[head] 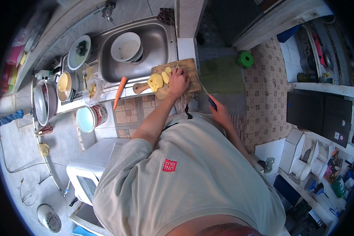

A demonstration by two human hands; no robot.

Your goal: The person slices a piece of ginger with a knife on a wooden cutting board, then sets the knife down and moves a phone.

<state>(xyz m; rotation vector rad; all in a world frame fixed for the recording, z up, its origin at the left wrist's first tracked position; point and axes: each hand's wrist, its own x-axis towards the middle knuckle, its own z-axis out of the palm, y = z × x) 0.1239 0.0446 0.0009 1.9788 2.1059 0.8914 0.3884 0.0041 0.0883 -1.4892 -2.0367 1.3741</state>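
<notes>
My left hand [178,82] rests on the wooden cutting board [162,92], its fingers bent down over the board's right part; what lies beneath them is hidden. Beside it, on its left, are cut pieces of peeled potato [155,81], some overlapping. My right hand [219,110] grips the dark handle of a kitchen knife [205,90], whose blade points up and left to the board's right edge. A whole peeled carrot [120,93] lies across the counter edge, left of the board's handle.
White bowls [126,47] are stacked in the steel sink [153,38]. Left of it are a plate [79,52], a small pan [67,85] and a plastic bag with pieces [93,91]. A bucket [91,118] stands below the counter. A green container [244,59] sits farther right.
</notes>
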